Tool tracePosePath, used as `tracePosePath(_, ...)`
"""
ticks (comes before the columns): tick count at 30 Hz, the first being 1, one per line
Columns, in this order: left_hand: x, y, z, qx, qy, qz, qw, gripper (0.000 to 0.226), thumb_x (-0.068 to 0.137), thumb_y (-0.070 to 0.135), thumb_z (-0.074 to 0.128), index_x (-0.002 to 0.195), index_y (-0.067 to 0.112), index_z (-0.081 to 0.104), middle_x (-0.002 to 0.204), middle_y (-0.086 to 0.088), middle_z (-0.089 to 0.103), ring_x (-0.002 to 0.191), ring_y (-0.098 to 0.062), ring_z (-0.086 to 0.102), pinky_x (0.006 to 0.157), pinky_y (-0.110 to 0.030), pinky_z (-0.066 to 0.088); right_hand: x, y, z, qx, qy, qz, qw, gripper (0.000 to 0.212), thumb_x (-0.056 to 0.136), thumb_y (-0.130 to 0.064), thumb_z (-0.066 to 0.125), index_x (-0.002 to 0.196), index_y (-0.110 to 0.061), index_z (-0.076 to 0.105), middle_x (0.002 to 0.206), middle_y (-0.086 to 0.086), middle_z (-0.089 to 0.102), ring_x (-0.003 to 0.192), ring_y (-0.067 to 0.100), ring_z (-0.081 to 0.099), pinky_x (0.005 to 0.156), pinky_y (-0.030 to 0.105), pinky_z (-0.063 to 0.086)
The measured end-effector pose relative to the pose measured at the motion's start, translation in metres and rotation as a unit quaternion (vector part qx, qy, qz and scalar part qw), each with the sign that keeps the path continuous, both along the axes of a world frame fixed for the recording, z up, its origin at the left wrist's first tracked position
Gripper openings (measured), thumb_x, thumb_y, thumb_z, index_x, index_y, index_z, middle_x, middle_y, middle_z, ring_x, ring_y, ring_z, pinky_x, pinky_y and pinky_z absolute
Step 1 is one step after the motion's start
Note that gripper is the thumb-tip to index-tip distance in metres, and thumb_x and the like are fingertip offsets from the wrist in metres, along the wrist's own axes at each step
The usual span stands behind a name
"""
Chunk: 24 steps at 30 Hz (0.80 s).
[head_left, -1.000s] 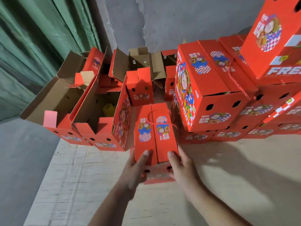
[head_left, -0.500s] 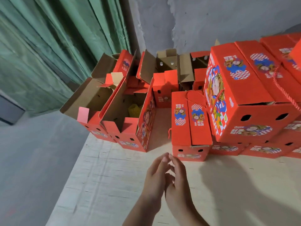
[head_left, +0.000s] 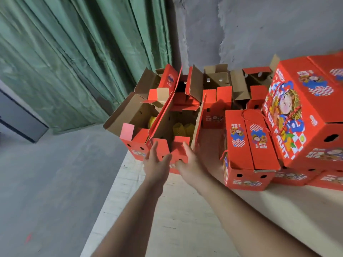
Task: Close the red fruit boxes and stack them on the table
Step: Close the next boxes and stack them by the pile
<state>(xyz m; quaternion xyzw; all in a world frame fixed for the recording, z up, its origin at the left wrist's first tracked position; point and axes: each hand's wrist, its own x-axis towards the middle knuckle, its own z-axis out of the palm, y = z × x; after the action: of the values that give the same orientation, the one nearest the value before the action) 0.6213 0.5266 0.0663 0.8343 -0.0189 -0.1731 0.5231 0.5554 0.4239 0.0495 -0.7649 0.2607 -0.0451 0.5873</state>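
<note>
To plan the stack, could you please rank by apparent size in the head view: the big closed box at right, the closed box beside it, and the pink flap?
1. Big closed box, cut off by the frame.
2. Closed box beside it.
3. Pink flap.

Bare table [head_left: 185, 219] in front (closed boxes [head_left: 248, 145] crowding the right)

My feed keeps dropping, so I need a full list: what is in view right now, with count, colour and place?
open box: one, red, at the table's near left edge, yellow fruit inside
other open boxes: several, red, beside and behind it
closed box: one, red, alone right of the hands
stacked closed boxes: several, red, far right
table: one, pale
curtain: green, left
wall: grey, behind
left hand: open, at the open box's front
right hand: on that box's front flap
</note>
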Motion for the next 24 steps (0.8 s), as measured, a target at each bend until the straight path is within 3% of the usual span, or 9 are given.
tracePosePath(2, 0.022, 0.007, -0.005, -0.044, -0.011, -0.072, 0.996, 0.082, 0.104, 0.023, 0.059, 0.162, 0.047, 0.008, 0.164, 0.002, 0.027, 0.149, -0.028, 0.032, 0.117, -0.054, 0.035, 0.008, -0.001, 0.0, 0.041, 0.001, -0.048, 0.998, 0.064, 0.103, -0.027, 0.054, 0.16, -0.036, 0.026, 0.163, -0.006, 0.033, 0.138, 0.017, 0.045, 0.105, 0.03, 0.046)
tracePosePath(4, 0.034, 0.015, -0.013, -0.095, -0.021, -0.141, 0.985, 0.088, 0.103, 0.014, 0.059, 0.162, 0.047, 0.003, 0.166, 0.011, 0.025, 0.15, -0.021, 0.032, 0.118, -0.051, 0.037, 0.004, 0.002, -0.004, 0.046, 0.007, -0.098, 0.994, 0.058, 0.106, -0.033, 0.05, 0.159, -0.033, 0.028, 0.149, -0.01, 0.045, 0.115, 0.006, 0.055, 0.089, 0.017, 0.047)
tracePosePath(7, 0.038, 0.022, -0.027, -0.056, -0.03, -0.099, 0.993, 0.084, 0.096, 0.018, 0.068, 0.159, 0.031, 0.014, 0.156, 0.0, 0.034, 0.147, -0.028, 0.037, 0.115, -0.049, 0.04, -0.009, 0.008, -0.008, 0.106, 0.022, -0.154, 0.982, 0.061, 0.107, -0.045, 0.049, 0.162, -0.033, 0.026, 0.157, -0.007, 0.043, 0.136, 0.018, 0.051, 0.11, 0.039, 0.044)
tracePosePath(10, 0.052, 0.024, -0.026, 0.034, -0.011, -0.041, 0.999, 0.074, 0.096, 0.039, 0.068, 0.158, 0.028, 0.028, 0.148, -0.008, 0.037, 0.141, -0.039, 0.038, 0.117, -0.058, 0.038, -0.02, 0.014, 0.001, 0.161, 0.011, -0.197, 0.967, 0.053, 0.106, -0.045, 0.051, 0.156, -0.033, 0.037, 0.144, -0.005, 0.057, 0.117, 0.014, 0.066, 0.088, 0.032, 0.054)
tracePosePath(12, 0.063, 0.025, -0.022, -0.041, 0.017, -0.093, 0.995, 0.041, 0.101, 0.042, 0.06, 0.139, 0.029, 0.051, 0.133, -0.001, 0.05, 0.133, -0.032, 0.05, 0.113, -0.056, 0.044, -0.032, 0.02, 0.009, 0.176, -0.009, -0.223, 0.959, 0.031, 0.106, -0.045, 0.051, 0.136, -0.039, 0.052, 0.122, -0.014, 0.064, 0.1, 0.006, 0.073, 0.082, 0.026, 0.053)
tracePosePath(14, 0.062, 0.028, -0.019, -0.08, 0.022, -0.142, 0.986, 0.024, 0.103, 0.042, 0.058, 0.124, 0.03, 0.056, 0.12, 0.003, 0.066, 0.118, -0.025, 0.063, 0.104, -0.052, 0.053, -0.05, 0.03, 0.008, 0.16, -0.022, -0.237, 0.958, 0.017, 0.107, -0.044, 0.049, 0.124, -0.044, 0.051, 0.113, -0.021, 0.062, 0.091, 0.001, 0.074, 0.087, 0.027, 0.053)
tracePosePath(18, 0.022, 0.044, -0.024, 0.006, -0.068, -0.195, 0.979, 0.035, 0.102, 0.054, 0.052, 0.115, 0.026, 0.068, 0.097, 0.01, 0.072, 0.09, -0.015, 0.068, 0.079, -0.038, 0.058, -0.108, 0.049, 0.0, 0.105, -0.044, -0.296, 0.949, 0.016, 0.106, -0.044, 0.05, 0.122, -0.046, 0.053, 0.112, -0.03, 0.064, 0.094, 0.004, 0.075, 0.083, 0.024, 0.054)
tracePosePath(21, -0.045, 0.059, -0.04, 0.026, -0.037, -0.275, 0.961, 0.037, 0.095, 0.054, 0.052, 0.097, 0.022, 0.07, 0.087, 0.004, 0.075, 0.085, -0.024, 0.07, 0.081, -0.045, 0.059, -0.153, 0.057, -0.011, 0.03, -0.048, -0.364, 0.93, 0.034, 0.106, -0.04, 0.053, 0.139, -0.034, 0.056, 0.129, -0.014, 0.066, 0.11, 0.004, 0.07, 0.094, 0.026, 0.053)
tracePosePath(24, -0.128, 0.073, -0.057, -0.012, 0.002, -0.368, 0.93, 0.043, 0.085, 0.061, 0.054, 0.1, 0.025, 0.072, 0.087, 0.006, 0.077, 0.083, -0.017, 0.072, 0.08, -0.042, 0.059, -0.186, 0.059, -0.019, -0.084, -0.023, -0.372, 0.924, 0.04, 0.105, -0.028, 0.056, 0.143, -0.017, 0.058, 0.143, -0.004, 0.054, 0.111, -0.023, 0.053, 0.088, -0.001, 0.039)
